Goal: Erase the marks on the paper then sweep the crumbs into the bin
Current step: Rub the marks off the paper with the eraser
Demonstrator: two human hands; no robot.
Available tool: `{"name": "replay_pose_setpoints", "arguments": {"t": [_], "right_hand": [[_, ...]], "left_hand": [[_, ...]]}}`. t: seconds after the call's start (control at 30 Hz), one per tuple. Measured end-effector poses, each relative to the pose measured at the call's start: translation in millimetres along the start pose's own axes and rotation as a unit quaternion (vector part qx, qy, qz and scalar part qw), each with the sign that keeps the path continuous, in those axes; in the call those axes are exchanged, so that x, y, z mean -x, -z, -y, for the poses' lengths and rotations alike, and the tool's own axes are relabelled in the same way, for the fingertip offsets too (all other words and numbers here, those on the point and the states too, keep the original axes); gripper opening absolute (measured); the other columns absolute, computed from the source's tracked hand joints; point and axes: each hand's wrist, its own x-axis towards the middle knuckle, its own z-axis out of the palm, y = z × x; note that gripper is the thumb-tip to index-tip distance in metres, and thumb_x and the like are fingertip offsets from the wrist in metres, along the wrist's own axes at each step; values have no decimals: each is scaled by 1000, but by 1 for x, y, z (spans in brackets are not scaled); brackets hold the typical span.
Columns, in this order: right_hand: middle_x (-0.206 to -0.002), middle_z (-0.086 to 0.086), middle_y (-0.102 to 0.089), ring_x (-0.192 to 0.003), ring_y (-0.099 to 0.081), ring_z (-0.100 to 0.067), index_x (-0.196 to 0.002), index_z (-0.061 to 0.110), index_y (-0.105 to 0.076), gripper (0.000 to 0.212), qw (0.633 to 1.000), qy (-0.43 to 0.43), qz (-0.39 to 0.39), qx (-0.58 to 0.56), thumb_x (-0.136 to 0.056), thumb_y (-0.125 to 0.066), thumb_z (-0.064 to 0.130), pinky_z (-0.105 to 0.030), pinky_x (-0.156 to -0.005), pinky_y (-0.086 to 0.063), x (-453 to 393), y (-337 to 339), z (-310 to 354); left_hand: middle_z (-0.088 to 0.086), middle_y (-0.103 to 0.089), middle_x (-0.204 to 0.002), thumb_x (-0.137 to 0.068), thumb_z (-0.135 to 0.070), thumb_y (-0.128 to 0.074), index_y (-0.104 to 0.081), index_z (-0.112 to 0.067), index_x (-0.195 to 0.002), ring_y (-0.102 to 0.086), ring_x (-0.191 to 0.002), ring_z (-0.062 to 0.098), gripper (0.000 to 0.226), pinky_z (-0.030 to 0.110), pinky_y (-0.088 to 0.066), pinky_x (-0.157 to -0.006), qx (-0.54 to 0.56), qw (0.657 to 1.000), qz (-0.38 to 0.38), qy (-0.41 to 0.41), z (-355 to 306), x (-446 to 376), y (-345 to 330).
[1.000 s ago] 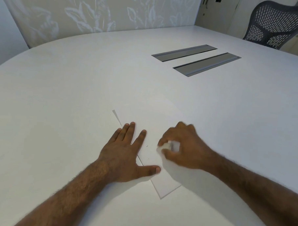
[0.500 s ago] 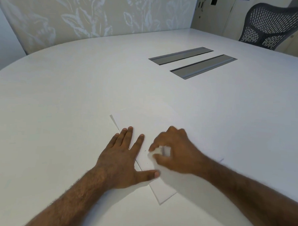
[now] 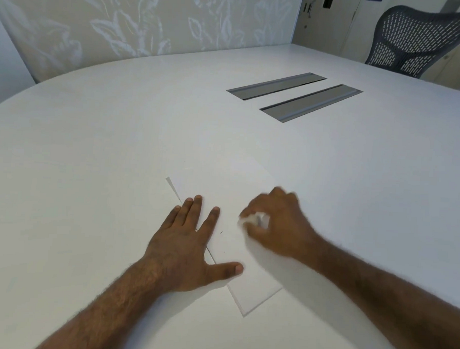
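A white sheet of paper (image 3: pixel 224 190) lies at an angle on the white table (image 3: pixel 92 155), near the front edge. My left hand (image 3: pixel 186 247) presses flat on the paper's left edge, fingers spread and straight. My right hand (image 3: pixel 278 226) pinches a small white eraser (image 3: pixel 256 219) against the paper's middle; hand and eraser are blurred by motion. Tiny dark specks (image 3: pixel 221 232) lie on the paper between the two hands. No bin is in view.
Two grey cable slots (image 3: pixel 276 86) (image 3: pixel 311 102) are set into the table farther back. A dark mesh office chair (image 3: pixel 416 40) stands at the far right corner. A patterned wall panel (image 3: pixel 140 20) runs behind the table.
My right hand with the eraser has rubbed back and forth over the paper, ending slightly to the right. My left hand has stayed flat in place. The camera has shifted a little.
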Motion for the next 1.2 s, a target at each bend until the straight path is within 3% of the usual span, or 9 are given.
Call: {"name": "replay_pose_setpoints", "arguments": {"t": [0.07,0.17,0.3,0.43,0.6,0.77,0.9,1.1,1.2], "right_hand": [[-95,22,-70,-95,-54,-14,-88,37,-71,14,1000,6,17,14,-77,-64,42,-32,-83,-29,-1,2,-3],[-101,18,-71,-100,-52,-17,-89,38,-71,10,992,-90,-42,80,-82,-64,38,-34,-89,-30,-21,14,-19],[-91,22,-70,-90,-54,-11,-85,39,-71,13,1000,26,-4,-2,-74,-65,43,-34,-81,-31,-3,-9,-1],[-103,18,-70,-104,-50,-16,-91,36,-72,13,992,-105,-32,68,-83,-62,36,-33,-92,-29,-39,6,-23],[-95,26,-69,-95,-45,4,-90,42,-68,20,999,-27,7,-33,-74,-59,50,-31,-86,-28,-12,-13,-10],[-100,19,-69,-97,-53,-6,-89,37,-71,9,985,-161,-45,28,-84,-63,37,-30,-93,-35,-47,4,-42],[-83,21,-68,-63,-55,10,-86,35,-67,3,950,-220,-162,-153,-85,-65,33,-2,-65,-39,-46,-1,-43],[-78,14,-67,-70,-66,-7,-80,31,-61,7,891,-299,-187,-286,-87,-62,31,-21,-57,-43,-41,-10,-39],[-76,11,-67,-55,-65,3,-81,29,-62,12,883,-292,-186,-316,-91,-56,26,-13,-45,-41,-41,-6,-40]], "left_hand": [[4,35,-157,-54,-103,-6,22,-33,-151,32,-145,18,124,39,11,-122,-2,1000,-5,2,1,-2,3],[4,35,-157,-54,-103,-7,22,-33,-152,31,-145,18,124,40,10,-122,2,1000,5,-1,1,-2,4],[4,37,-156,-54,-104,-6,24,-33,-151,32,-145,18,124,40,10,-122,3,1000,-6,3,0,-1,0],[2,38,-155,-52,-104,-5,24,-34,-150,33,-144,17,124,40,9,-122,6,1000,-4,-1,2,-3,0],[2,38,-155,-51,-105,-5,24,-34,-150,34,-144,16,125,39,12,-122,11,1000,-21,2,2,-4,-3],[0,39,-154,-50,-106,-5,24,-36,-150,34,-144,16,125,40,10,-122,20,1000,-20,4,1,-4,-4],[-3,39,-154,-49,-106,-6,24,-33,-150,33,-144,14,128,39,9,-122,38,999,-33,14,1,-5,-5],[-3,34,-156,-85,-79,-17,28,-17,-149,29,-145,11,100,35,16,-120,11,998,-70,0,-9,3,8],[-11,34,-154,-86,-72,-8,22,-25,-152,27,-145,7,86,35,26,-114,6,991,-61,-123,-45,6,13]]}}
